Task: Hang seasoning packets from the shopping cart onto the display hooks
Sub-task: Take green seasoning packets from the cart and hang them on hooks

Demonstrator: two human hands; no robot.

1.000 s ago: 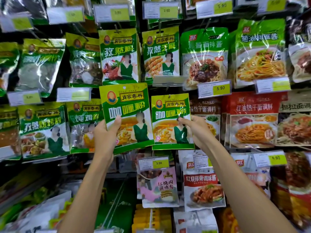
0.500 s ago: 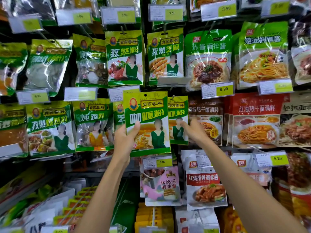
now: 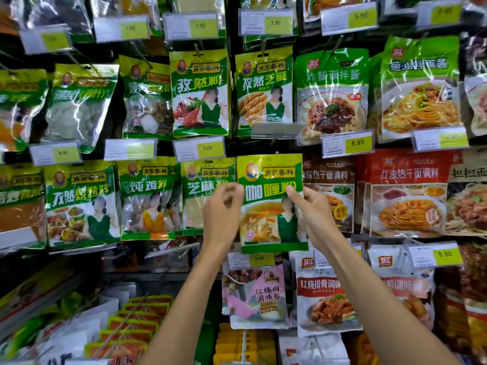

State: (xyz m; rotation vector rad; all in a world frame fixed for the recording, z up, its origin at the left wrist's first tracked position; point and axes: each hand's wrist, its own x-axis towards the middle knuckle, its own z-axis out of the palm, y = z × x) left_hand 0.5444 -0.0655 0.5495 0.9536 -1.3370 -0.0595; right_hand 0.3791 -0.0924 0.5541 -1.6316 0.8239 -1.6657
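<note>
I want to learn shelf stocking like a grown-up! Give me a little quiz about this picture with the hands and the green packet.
1. True or false: the right hand pinches the right edge of the green curry packet.
2. Pick one: the yellow price tag just under the curry packet reads A) 3.00, B) 5.90, C) 6.90.
3. Fill the gap: the red noodle pouch hangs on the curry packet's ____ side.

Key: 1 true; 2 A; 3 right.
</note>
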